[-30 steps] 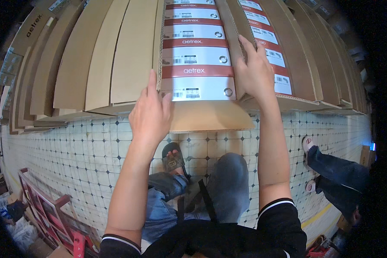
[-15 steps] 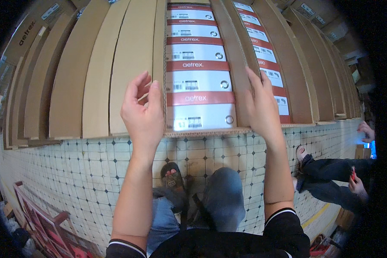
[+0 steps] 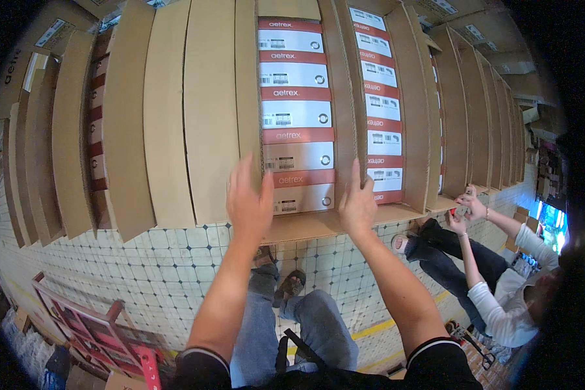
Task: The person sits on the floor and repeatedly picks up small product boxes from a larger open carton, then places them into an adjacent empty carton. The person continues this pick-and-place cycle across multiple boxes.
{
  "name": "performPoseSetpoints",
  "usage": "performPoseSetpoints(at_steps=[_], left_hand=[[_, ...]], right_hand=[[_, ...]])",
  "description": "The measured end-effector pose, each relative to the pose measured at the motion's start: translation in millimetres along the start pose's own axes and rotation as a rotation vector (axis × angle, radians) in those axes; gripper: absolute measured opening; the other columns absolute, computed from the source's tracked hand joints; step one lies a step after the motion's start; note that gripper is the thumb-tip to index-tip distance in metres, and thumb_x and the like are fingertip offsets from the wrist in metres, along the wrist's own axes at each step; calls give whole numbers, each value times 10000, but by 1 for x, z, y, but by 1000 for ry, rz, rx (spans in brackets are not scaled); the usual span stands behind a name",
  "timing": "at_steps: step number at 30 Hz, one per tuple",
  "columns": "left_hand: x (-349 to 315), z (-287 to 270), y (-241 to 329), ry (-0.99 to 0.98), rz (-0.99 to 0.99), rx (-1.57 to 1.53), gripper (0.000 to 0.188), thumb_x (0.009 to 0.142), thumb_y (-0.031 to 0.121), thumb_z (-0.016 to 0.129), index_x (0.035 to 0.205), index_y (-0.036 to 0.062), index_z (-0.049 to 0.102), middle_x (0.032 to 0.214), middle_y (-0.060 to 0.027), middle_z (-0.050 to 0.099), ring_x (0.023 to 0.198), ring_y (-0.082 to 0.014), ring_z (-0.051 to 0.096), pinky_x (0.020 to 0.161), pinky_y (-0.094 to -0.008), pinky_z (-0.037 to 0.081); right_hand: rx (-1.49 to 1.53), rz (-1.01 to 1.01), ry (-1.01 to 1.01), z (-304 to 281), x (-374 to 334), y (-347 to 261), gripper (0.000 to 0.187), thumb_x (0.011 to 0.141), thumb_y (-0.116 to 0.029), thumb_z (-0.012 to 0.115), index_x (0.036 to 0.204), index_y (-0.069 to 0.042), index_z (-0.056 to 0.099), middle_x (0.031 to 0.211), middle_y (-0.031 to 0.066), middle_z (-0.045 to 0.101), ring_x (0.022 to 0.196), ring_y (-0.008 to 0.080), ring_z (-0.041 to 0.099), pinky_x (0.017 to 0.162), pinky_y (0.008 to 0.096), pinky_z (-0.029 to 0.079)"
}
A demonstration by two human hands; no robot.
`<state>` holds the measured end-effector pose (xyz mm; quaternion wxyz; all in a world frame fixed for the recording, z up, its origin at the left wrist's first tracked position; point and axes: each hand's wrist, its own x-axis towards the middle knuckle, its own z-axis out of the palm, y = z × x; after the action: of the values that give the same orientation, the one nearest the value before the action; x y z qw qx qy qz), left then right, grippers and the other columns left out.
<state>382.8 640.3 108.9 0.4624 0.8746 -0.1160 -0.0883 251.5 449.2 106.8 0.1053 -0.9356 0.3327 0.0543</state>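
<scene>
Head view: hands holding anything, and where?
Left hand and right hand press the two sides of the open carton, flanking its lowest shoe box; nothing lifted.

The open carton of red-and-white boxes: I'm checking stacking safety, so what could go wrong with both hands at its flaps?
The left hand and right hand sit at the side flaps of the open carton, by the lowest red-and-white box. That box might slide out over the bottom flap toward the feet beneath. The carton's flap edges could nick fingers. A seated co-worker is close on the right and might be bumped.
</scene>
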Motion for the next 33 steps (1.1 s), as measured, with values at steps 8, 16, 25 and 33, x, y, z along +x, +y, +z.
performPoseSetpoints(at_steps=[8,16,25,33], left_hand=[[258,60,24,-70,-229,21,700,908,365,572,1508,64,373,1372,-218,562,1285,-407,519,1080,-467,403],[257,50,25,23,-190,408,381,990,324,481,1291,97,537,988,-249,702,926,-431,680,820,-540,514],[272,23,1,-3,-185,230,284,950,256,582,1114,24,586,904,-275,694,899,-455,672,806,-533,518],[271,22,2,-51,-301,220,308,931,208,597,1159,1,593,898,-267,698,877,-427,691,790,-487,539]], right_hand=[[-29,23,-22,10,1,-2,825,838,-74,638,1561,-242,278,1293,267,492,1012,442,617,797,499,546],[36,37,-49,16,-2,20,765,841,-91,642,1532,-239,348,1286,265,513,1007,443,616,795,489,546],[40,3,-38,13,-1,24,715,830,-119,662,1486,-214,395,1240,274,527,967,449,615,763,507,539],[59,-2,-43,22,-7,32,752,821,-112,663,1499,-215,355,1220,290,524,1014,472,579,796,521,516]])
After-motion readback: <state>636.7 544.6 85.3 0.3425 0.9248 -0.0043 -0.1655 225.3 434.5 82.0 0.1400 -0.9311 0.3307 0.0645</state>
